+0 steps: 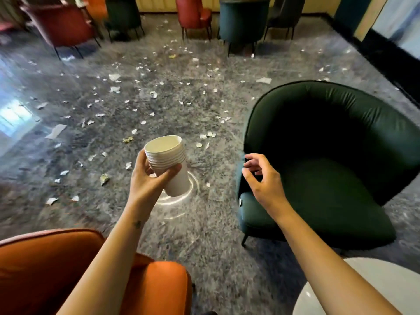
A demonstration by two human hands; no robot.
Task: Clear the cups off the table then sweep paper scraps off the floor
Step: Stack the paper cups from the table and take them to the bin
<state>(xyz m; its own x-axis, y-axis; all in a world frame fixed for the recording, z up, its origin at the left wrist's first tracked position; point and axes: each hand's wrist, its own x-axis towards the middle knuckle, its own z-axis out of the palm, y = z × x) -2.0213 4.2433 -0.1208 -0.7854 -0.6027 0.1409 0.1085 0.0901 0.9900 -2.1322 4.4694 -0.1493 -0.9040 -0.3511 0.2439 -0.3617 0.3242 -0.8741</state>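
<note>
Reaches both arms out over a grey floor (216,258) between orange chair (45,269) and green chair (329,167). Wraps left hand (145,180) round the middle of a tilted stack of cups (168,160). Holds right hand (261,176) empty, fingers loosely curled, beside the green chair. Overlooks paper scraps (114,89) strewn across the floor.

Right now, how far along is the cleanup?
Cups look gathered: the left hand grips a stack of paper cups, not yet put away. The right hand holds nothing. Sweeping is left: paper scraps litter the floor.
</note>
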